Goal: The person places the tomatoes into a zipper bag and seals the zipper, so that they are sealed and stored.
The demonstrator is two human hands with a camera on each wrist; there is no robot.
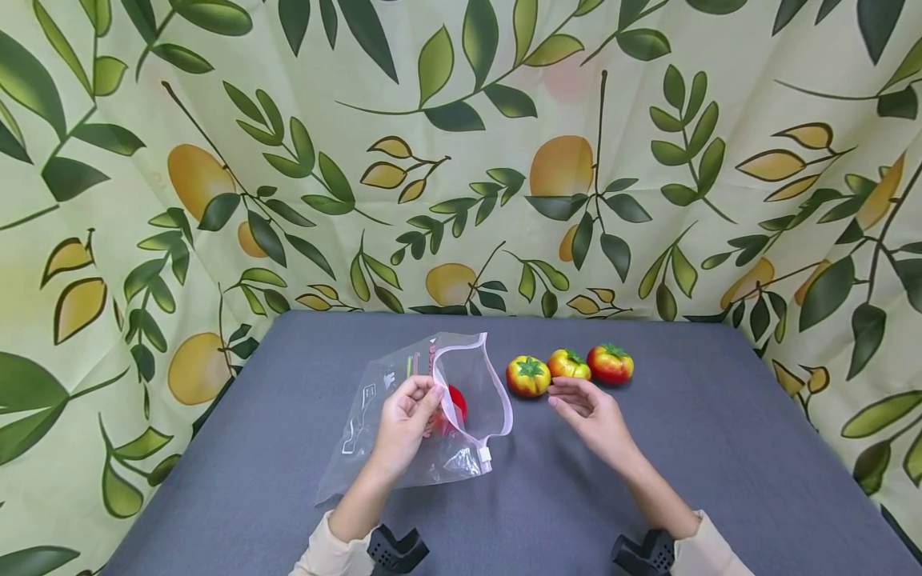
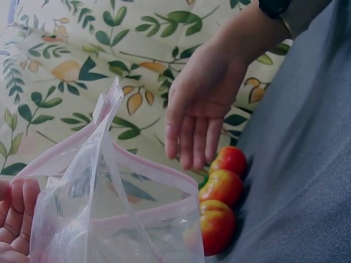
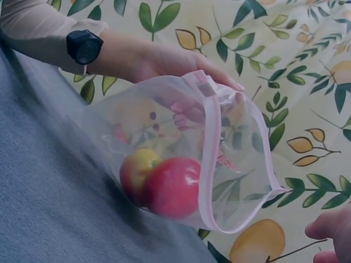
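My left hand [image 1: 403,424] pinches the rim of a clear zip bag [image 1: 374,428], whose mouth stands wide toward the right. The bag's pinkish rim carries a white slider [image 1: 485,456] at the near end. Two round fruits lie inside it: in the right wrist view, a glossy red one [image 3: 174,189] in front of a yellow-red one [image 3: 133,171]. My right hand [image 1: 596,420] holds nothing, its fingers loosely bent. Its fingertips overlap the near side of the middle one of three yellow-and-red tomatoes [image 1: 569,362] with green leafy tops.
The other two tomatoes, one at the left [image 1: 528,378] and a redder one at the right [image 1: 611,366], complete a row on the dark grey table [image 1: 238,480]. A leaf-and-fruit patterned cloth [image 1: 461,224] hangs behind the table and along its sides.
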